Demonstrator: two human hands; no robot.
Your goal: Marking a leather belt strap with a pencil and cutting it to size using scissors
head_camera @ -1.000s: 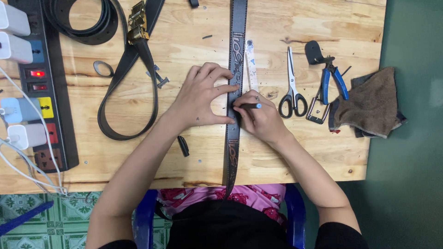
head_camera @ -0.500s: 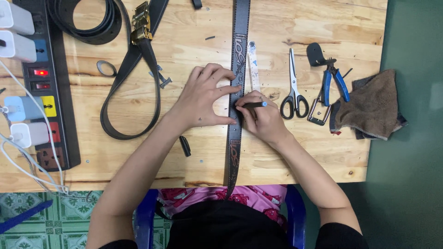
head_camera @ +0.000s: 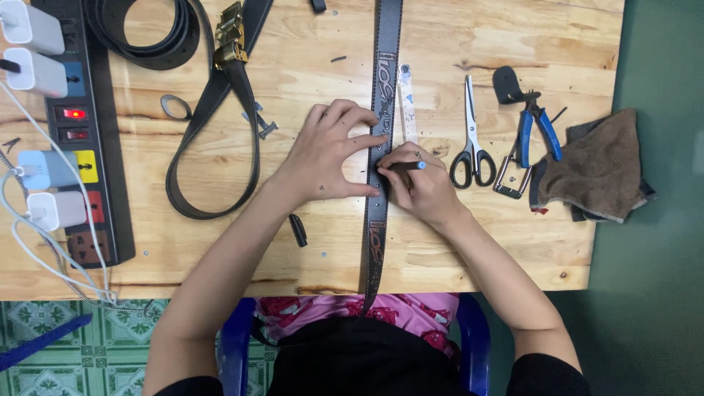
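A long dark belt strap (head_camera: 381, 88) lies straight down the middle of the wooden table (head_camera: 308, 242) and hangs over the near edge. My left hand (head_camera: 326, 154) rests flat beside it, with the fingertips pressing on the strap. My right hand (head_camera: 422, 183) grips a dark pen (head_camera: 405, 166) with a blue end, its tip against the strap's right edge. A clear ruler (head_camera: 406, 103) lies along the strap just beyond my right hand.
Scissors (head_camera: 471, 139), blue-handled pliers (head_camera: 532, 128), a metal buckle frame (head_camera: 512, 178) and a brown cloth (head_camera: 598, 169) lie to the right. Another black belt with a gold buckle (head_camera: 231, 40) loops at left, next to a power strip (head_camera: 73, 132) with chargers.
Both hands hold almost the same pose on the strap. The view has shifted slightly, nothing else has visibly moved.
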